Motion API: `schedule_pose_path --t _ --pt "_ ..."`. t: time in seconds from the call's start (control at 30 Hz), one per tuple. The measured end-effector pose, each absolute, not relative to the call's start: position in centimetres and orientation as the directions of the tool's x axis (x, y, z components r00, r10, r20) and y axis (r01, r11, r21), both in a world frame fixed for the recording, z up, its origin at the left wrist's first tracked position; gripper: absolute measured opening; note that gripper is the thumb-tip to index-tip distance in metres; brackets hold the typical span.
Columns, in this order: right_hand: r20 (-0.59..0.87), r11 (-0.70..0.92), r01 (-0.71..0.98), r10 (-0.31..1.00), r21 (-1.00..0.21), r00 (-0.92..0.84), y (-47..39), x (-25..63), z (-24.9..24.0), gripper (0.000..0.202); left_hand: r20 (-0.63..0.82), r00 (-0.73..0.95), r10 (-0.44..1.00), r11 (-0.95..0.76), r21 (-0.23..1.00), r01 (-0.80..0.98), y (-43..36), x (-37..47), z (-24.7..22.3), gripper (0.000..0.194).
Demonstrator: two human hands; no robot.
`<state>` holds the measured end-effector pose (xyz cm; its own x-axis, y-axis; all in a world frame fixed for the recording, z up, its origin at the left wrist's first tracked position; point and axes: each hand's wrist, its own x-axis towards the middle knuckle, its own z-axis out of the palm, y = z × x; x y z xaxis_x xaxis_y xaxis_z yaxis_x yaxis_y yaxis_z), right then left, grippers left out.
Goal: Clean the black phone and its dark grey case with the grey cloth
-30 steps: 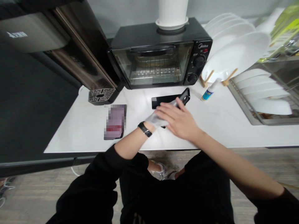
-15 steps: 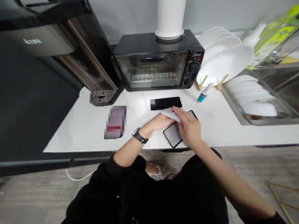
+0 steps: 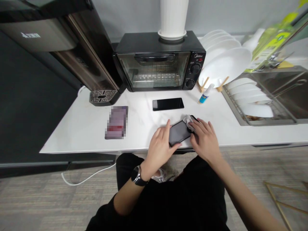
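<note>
A dark-framed phone (image 3: 179, 132) with a grey screen lies slanted near the counter's front edge. My left hand (image 3: 160, 147) grips its left end between thumb and fingers. A crumpled pale cloth (image 3: 189, 121) is under the fingers of my right hand (image 3: 205, 138), pressed on the phone's upper right end. Behind them a second, black phone (image 3: 168, 104) lies flat. To the left rests a blurred-out purple item (image 3: 116, 123). A small spray bottle (image 3: 204, 95) with a blue label stands at the right.
A black toaster oven (image 3: 154, 70) bears a white pot (image 3: 173, 19). Left of it stands a drinks machine (image 3: 102, 96). White plates (image 3: 226, 65) in a wooden rack and a metal sink (image 3: 286, 112) with dishes are on the right.
My left hand has left the cloth and now holds the phone's left end. My right hand has brought the cloth down onto the phone's right end. The view has shifted slightly.
</note>
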<state>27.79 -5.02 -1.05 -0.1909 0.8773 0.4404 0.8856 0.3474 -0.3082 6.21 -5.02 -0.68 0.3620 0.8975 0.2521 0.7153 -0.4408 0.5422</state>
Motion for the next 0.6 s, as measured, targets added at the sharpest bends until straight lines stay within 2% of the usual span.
schedule_pose_path --t 0.1,0.2,0.3,0.37,0.47,0.53,0.6 --pt "0.343 0.48 0.826 0.86 -0.295 -0.377 -6.9 25.5 -1.2 0.054 0.265 0.38 0.886 -0.463 0.548 0.697 -4.6 5.7 -0.9 0.113" --pt "0.291 0.648 0.694 0.761 -0.314 -0.58 -6.7 25.4 -0.8 0.049 0.242 0.385 0.891 -0.454 0.531 0.716 -4.7 5.1 -0.8 0.113" --pt "0.3 0.577 0.782 0.808 -0.236 -0.507 -5.5 27.3 -0.5 0.046 0.25 0.378 0.891 -0.453 0.531 0.716 -4.9 4.6 -0.6 0.118" --pt "0.326 0.502 0.843 0.843 -0.193 -0.427 -5.3 27.6 -0.6 0.055 0.26 0.378 0.889 -0.458 0.542 0.704 -4.8 4.4 -0.6 0.119" --pt "0.32 0.595 0.764 0.795 -0.248 -0.515 -6.2 25.4 -1.0 0.078 0.252 0.369 0.895 -0.446 0.55 0.707 -4.6 4.2 -0.6 0.115" --pt "0.302 0.665 0.683 0.747 -0.304 -0.592 -6.8 24.1 -1.1 0.076 0.244 0.364 0.899 -0.438 0.54 0.719 -4.6 4.1 -0.6 0.11" --pt "0.297 0.647 0.702 0.761 -0.296 -0.576 -6.8 24.2 -1.0 0.066 0.254 0.36 0.898 -0.44 0.526 0.728 -4.6 3.8 -0.6 0.109"
